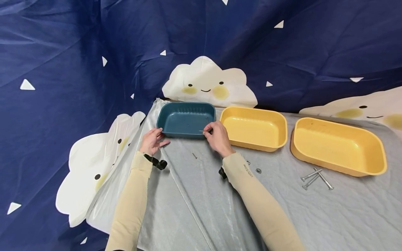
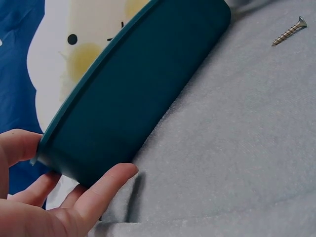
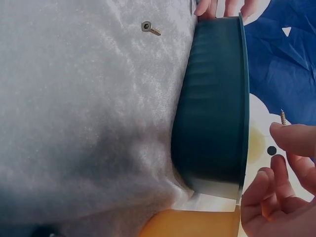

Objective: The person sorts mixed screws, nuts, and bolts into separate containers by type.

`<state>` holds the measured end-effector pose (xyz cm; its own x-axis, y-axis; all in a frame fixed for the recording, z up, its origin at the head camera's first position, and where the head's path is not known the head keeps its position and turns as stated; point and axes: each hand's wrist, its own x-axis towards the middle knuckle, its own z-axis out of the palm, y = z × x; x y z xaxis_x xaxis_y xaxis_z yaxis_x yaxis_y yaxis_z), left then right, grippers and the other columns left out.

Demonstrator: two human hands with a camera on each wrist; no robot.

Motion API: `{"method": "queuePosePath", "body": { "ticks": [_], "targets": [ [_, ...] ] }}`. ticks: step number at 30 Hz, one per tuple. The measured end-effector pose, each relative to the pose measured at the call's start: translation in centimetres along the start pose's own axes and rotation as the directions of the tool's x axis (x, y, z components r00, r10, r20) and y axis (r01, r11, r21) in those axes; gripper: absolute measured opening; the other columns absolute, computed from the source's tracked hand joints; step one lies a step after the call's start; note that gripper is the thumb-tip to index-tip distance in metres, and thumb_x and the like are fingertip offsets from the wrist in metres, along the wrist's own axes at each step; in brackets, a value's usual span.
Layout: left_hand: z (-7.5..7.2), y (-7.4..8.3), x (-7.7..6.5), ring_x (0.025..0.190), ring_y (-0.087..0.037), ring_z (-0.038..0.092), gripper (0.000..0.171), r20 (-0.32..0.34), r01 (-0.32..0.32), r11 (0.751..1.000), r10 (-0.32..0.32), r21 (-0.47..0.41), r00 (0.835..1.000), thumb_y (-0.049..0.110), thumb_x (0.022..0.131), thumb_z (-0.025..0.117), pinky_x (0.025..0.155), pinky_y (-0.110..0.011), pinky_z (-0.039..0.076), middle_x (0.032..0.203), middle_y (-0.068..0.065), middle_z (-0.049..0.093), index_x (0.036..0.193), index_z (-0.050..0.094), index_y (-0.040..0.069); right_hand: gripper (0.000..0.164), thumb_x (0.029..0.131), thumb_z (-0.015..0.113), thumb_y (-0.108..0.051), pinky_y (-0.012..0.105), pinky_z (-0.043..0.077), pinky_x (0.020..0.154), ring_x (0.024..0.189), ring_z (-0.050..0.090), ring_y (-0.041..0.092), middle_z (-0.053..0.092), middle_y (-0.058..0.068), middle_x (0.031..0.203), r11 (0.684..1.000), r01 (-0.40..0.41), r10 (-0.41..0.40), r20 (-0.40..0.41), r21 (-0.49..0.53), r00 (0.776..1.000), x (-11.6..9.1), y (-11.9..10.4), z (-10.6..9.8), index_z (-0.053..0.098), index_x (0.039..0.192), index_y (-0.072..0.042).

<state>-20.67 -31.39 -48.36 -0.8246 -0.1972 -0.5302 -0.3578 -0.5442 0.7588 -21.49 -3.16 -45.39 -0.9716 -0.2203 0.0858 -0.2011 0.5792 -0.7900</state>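
Note:
A screw (image 3: 283,116) is pinched between thumb and fingers of my right hand (image 1: 217,136), its pointed end sticking out. That hand is over the front right corner of a teal bin (image 1: 188,135). In the head view a thin dark sliver also shows above its fingertips, against the bin's inside. My left hand (image 1: 151,141) touches the bin's front left corner: the index fingertip is at the rim, and the thumb (image 2: 112,185) lies extended along the lower wall. Another screw (image 2: 290,31) lies on the grey cloth in front of the bin.
Two yellow bins (image 1: 253,143) stand in a row to the right of the teal one. Three bolts (image 1: 312,181) lie crossed before the far right bin. A washer (image 1: 258,170) and a small ring-like piece (image 1: 248,162) lie near my right forearm. A blue curtain hangs behind.

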Motion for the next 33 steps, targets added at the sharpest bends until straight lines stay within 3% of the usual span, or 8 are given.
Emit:
{"method": "queuePosePath", "body": {
  "ticks": [4, 10, 16, 18, 25, 33],
  "targets": [
    [0.1, 0.0, -0.1, 0.138, -0.020, 0.035, 0.005, -0.004, -0.002, 1.000, 0.002, -0.001, 1.000, 0.010, 0.097, 0.055, 0.108, -0.057, 0.039, 0.119, -0.004, 0.047, 0.102, 0.053, 0.011, 0.005, 0.091, 0.067, -0.016, 0.035, 0.045, 0.079, 0.088, 0.050, 0.023, 0.055, 0.007, 0.099, 1.000, -0.003, 0.003, 0.011, -0.019, 1.000, 0.2, 0.0, 0.1, 0.066, 0.091, -0.011],
    [0.2, 0.1, -0.2, 0.141, -0.020, 0.032, 0.012, 0.013, 0.001, 1.000, -0.001, -0.002, 1.000, 0.009, 0.099, 0.053, 0.110, -0.057, 0.037, 0.129, -0.006, 0.046, 0.110, 0.051, 0.009, 0.006, 0.091, 0.066, -0.016, 0.038, 0.046, 0.086, 0.096, 0.051, 0.025, 0.054, 0.008, 0.103, 0.999, -0.005, 0.006, 0.024, -0.043, 1.000, 0.5, 0.0, 0.3, 0.066, 0.092, -0.011],
    [0.1, 0.1, -0.1, 0.140, -0.020, 0.034, 0.004, 0.008, -0.002, 1.000, 0.002, -0.002, 1.000, 0.008, 0.099, 0.051, 0.109, -0.057, 0.037, 0.127, -0.006, 0.047, 0.099, 0.053, 0.011, 0.006, 0.092, 0.066, -0.017, 0.039, 0.046, 0.090, 0.099, 0.051, 0.025, 0.053, 0.007, 0.105, 0.997, -0.011, 0.014, 0.037, -0.070, 0.999, 0.7, 0.1, 0.5, 0.066, 0.094, -0.011],
    [0.1, 0.1, -0.1, 0.140, -0.020, 0.033, 0.003, 0.008, -0.004, 1.000, 0.004, 0.005, 1.000, 0.008, 0.099, 0.052, 0.109, -0.057, 0.038, 0.129, -0.006, 0.046, 0.102, 0.052, 0.010, 0.007, 0.092, 0.065, -0.017, 0.039, 0.046, 0.089, 0.099, 0.050, 0.025, 0.053, 0.007, 0.105, 0.997, -0.013, 0.016, 0.042, -0.075, 0.999, 0.7, 0.1, 0.6, 0.067, 0.094, -0.010],
    [0.0, 0.1, -0.1, 0.143, -0.020, 0.030, 0.026, 0.019, 0.002, 1.000, -0.003, 0.017, 1.000, 0.008, 0.099, 0.051, 0.110, -0.057, 0.037, 0.145, -0.010, 0.039, 0.125, 0.046, 0.006, 0.006, 0.092, 0.065, -0.016, 0.040, 0.047, 0.090, 0.100, 0.051, 0.025, 0.053, 0.008, 0.106, 0.995, -0.021, 0.027, 0.059, -0.096, 0.998, 0.9, -0.1, 0.9, 0.067, 0.094, -0.011],
    [0.1, 0.1, 0.1, 0.143, -0.021, 0.031, 0.019, 0.009, -0.003, 1.000, 0.003, 0.015, 1.000, 0.009, 0.099, 0.052, 0.109, -0.058, 0.037, 0.143, -0.009, 0.039, 0.117, 0.047, 0.007, 0.006, 0.091, 0.066, -0.016, 0.040, 0.048, 0.091, 0.100, 0.053, 0.025, 0.053, 0.009, 0.107, 0.991, -0.006, 0.016, 0.070, -0.131, 0.997, 0.9, -0.3, 1.3, 0.068, 0.094, -0.011]
  ]
}}
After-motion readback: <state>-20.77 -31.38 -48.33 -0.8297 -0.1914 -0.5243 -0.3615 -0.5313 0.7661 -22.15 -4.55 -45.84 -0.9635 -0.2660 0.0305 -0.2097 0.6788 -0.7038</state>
